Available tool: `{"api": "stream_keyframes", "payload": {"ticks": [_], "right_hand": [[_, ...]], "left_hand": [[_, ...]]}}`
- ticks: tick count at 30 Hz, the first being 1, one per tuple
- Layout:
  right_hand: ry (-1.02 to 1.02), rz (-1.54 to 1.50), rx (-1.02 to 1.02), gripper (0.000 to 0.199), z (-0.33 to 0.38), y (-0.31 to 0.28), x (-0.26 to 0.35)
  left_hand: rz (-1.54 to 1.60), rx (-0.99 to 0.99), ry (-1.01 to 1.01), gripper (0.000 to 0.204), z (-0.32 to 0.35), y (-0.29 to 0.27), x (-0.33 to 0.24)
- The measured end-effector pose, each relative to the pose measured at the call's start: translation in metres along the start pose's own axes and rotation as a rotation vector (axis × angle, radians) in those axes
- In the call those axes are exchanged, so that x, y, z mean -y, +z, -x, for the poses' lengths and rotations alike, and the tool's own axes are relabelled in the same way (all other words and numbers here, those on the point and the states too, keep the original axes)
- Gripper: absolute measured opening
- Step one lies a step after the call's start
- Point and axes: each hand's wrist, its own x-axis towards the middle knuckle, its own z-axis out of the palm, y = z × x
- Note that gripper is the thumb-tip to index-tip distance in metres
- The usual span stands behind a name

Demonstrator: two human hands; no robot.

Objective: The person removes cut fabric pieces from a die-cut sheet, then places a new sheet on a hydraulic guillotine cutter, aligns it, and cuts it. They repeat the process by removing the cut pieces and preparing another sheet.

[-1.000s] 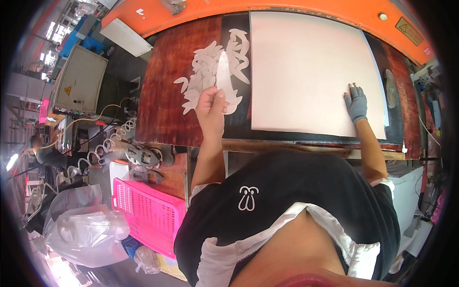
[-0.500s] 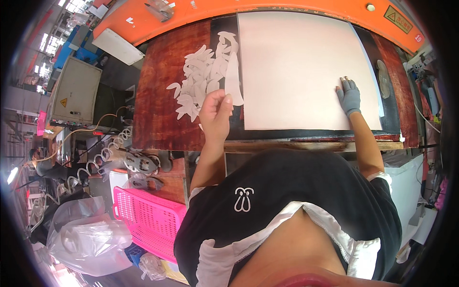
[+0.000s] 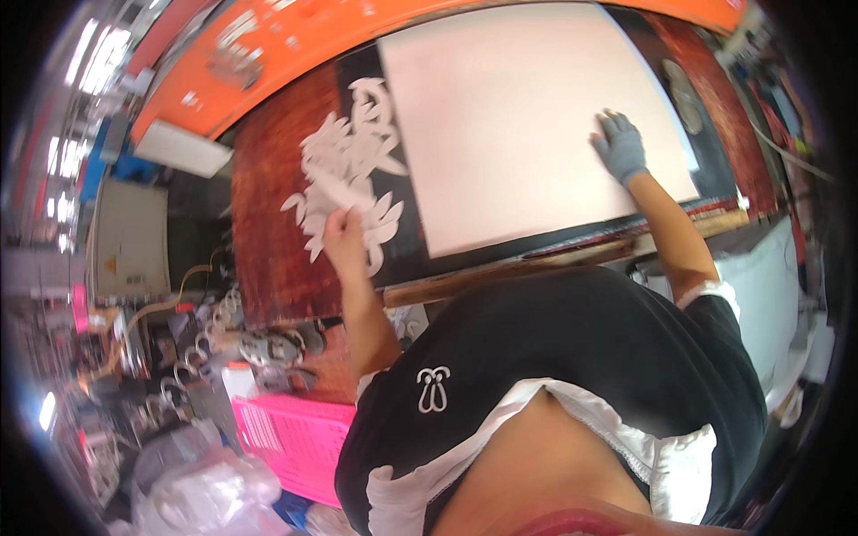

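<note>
Now two hands, left hand pinching one white cutout, gloved right hand on one pale sheet

Above your work surface the orange machine panel carried a small pale label with dark marks near its upper left; to your lower left a pink crate bore a white rectangular label; beside it lay clear plastic bags, crumpled and bunched together.
</note>
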Motion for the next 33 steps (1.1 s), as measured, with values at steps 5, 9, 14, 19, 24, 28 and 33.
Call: {"api": "stream_keyframes", "payload": {"ticks": [5, 9, 14, 19, 24, 28, 33], "right_hand": [[-0.002, -0.003, 0.016, 0.044, -0.009, 0.006, -0.006], [-0.017, -0.002, 0.035, 0.045, -0.031, 0.015, -0.01], [-0.049, 0.023, 0.021, 0.045, -0.052, 0.026, -0.011], [-0.01, -0.042, 0.02, 0.043, -0.061, 0.035, -0.013], [0.021, -0.079, 0.034, 0.043, -0.061, 0.028, -0.013], [0.037, -0.063, 0.077, 0.047, -0.044, 0.013, -0.016], [-0.013, -0.21, 0.066, 0.05, -0.039, 0.017, -0.034]], "left_hand": [[-0.534, -0.238, 0.422, 0.056, 0.006, 0.007, 0.026], [-0.5, 0.168, 0.706, 0.059, 0.019, 0.055, 0.0], [-0.915, 0.43, 0.695, 0.06, 0.028, 0.129, -0.015], [-0.971, 0.388, 0.69, 0.06, 0.016, 0.139, 0.0], [-1.009, 0.417, 0.72, 0.06, 0.012, 0.143, 0.0], [-1.043, 0.458, 0.69, 0.06, 0.022, 0.145, -0.007], [-0.94, 0.449, 0.735, 0.06, 0.025, 0.144, -0.007]]}}
